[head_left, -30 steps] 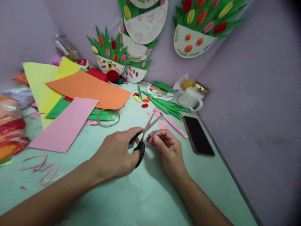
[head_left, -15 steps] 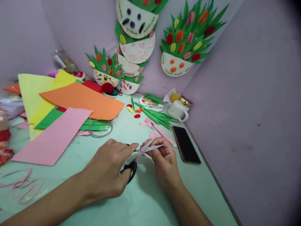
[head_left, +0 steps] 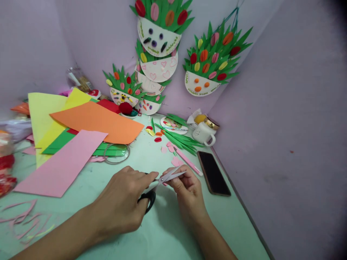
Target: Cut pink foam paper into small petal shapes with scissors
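My left hand (head_left: 121,202) is closed round the black handles of a pair of scissors (head_left: 159,182), whose blades point right and are nearly closed. My right hand (head_left: 187,189) pinches a small pink paper piece right at the blades; the piece is mostly hidden by my fingers. Both hands hover just over the pale green table (head_left: 162,234). Small pink cut-out shapes (head_left: 173,159) lie just beyond my right hand.
Pink (head_left: 62,162), orange (head_left: 100,121), yellow and green sheets lie at left with a clear ring (head_left: 116,151). Pink scraps (head_left: 24,220) sit front left. A phone (head_left: 213,173), pink pen (head_left: 188,162), green strips (head_left: 179,139) and white mug (head_left: 203,133) are at right. Paper crafts hang on the wall.
The scissor blades have closed from wide open onto the pink piece. The view tilted up, so hands and table things sit lower in frame.
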{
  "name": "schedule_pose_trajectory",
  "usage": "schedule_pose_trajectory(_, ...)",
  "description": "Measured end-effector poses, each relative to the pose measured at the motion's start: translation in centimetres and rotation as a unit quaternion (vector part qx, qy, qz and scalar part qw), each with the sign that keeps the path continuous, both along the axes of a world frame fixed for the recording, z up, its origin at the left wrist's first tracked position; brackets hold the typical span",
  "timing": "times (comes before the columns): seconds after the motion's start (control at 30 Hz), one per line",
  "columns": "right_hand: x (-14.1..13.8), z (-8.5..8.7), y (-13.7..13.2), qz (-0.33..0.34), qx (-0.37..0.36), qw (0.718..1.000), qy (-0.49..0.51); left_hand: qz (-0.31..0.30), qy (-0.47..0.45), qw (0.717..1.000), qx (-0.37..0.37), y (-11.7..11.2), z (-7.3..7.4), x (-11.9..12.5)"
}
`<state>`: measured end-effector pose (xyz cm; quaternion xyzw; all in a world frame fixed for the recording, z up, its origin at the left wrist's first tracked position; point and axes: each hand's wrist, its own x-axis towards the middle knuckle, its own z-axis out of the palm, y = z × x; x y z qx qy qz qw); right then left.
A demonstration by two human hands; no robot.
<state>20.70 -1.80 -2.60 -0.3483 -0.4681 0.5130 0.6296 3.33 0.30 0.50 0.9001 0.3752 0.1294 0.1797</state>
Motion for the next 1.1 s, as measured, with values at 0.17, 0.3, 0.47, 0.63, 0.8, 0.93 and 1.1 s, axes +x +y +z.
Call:
schedule_pose_trajectory(0.17, 0.0, 0.1, -0.1, 0.001, 0.005, 1.000, -0.003, -0.006, -0.001, 1.000, -0.007, 0.1, 0.2, 0.1)
schedule_pose_trajectory(0.3, 0.0, 0.1, -0.2, -0.002, 0.002, 1.000, -0.012, -0.005, 0.008, 1.000, 0.001, 0.2, 0.2, 0.1)
schedule_pose_trajectory(0.47, 0.0, 0.0, -0.2, -0.006, -0.006, 1.000, -0.019, 0.003, 0.021, 1.000, 0.008, 0.2, 0.0, -0.1)
schedule_pose_trajectory(0.63, -0.1, 0.3, -0.3, -0.008, -0.009, 1.000, -0.025, 0.001, 0.028, 1.000, 0.009, 0.2, 0.2, -0.2)
schedule_pose_trajectory(0.8, 0.1, 0.9, -0.2, -0.019, -0.019, 0.998, -0.055, 0.000, 0.036, 0.999, 0.011, 0.3, 0.5, -0.4)
schedule_pose_trajectory(0.93, 0.2, 1.4, -0.1, -0.027, -0.031, 0.996, -0.079, -0.001, 0.050, 0.999, 0.009, 0.5, 0.6, -0.6)
schedule_pose_trajectory(1.1, 0.4, 1.8, -0.1, -0.028, -0.035, 0.993, -0.107, -0.013, 0.066, 0.998, 0.011, 0.7, 1.0, -0.7)
